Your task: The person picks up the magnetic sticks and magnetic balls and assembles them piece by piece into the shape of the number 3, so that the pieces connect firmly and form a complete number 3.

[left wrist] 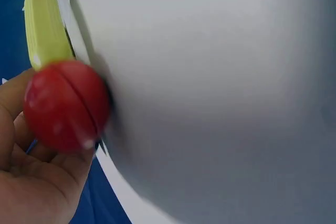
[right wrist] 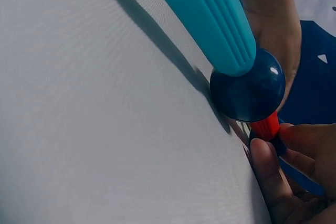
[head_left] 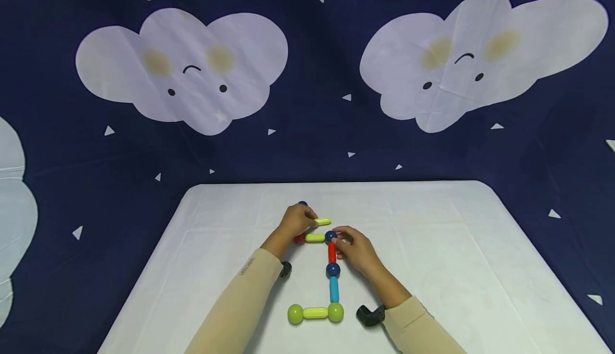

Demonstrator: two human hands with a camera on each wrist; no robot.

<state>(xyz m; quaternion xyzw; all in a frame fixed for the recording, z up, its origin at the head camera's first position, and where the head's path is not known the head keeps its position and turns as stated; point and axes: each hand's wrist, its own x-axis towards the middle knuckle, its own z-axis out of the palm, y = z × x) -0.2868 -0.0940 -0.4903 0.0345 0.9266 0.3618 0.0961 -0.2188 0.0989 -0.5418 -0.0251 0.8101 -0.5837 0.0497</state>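
Observation:
A chain of toy building rods and balls lies on the white table. My left hand [head_left: 297, 220] pinches the end of a loose yellow-green rod [head_left: 324, 221]. Just below that hand sits a red ball [left wrist: 67, 106], joined by another yellow-green rod [head_left: 315, 238] to a blue ball [head_left: 330, 236]. My right hand [head_left: 356, 247] grips this blue ball with thumb and fingertips, at the top of the red rod [right wrist: 266, 126]. Under it follow a second blue ball [right wrist: 249, 86] and a light blue rod [head_left: 334, 290]. One more blue ball [head_left: 302, 203] shows partly behind the left hand.
At the chain's near end, two green balls [head_left: 336, 312] are joined by a yellow-green rod [head_left: 315, 313]. The white table [head_left: 447, 236] has rounded far corners. Behind it hangs a dark blue cloth [head_left: 317, 76] printed with clouds.

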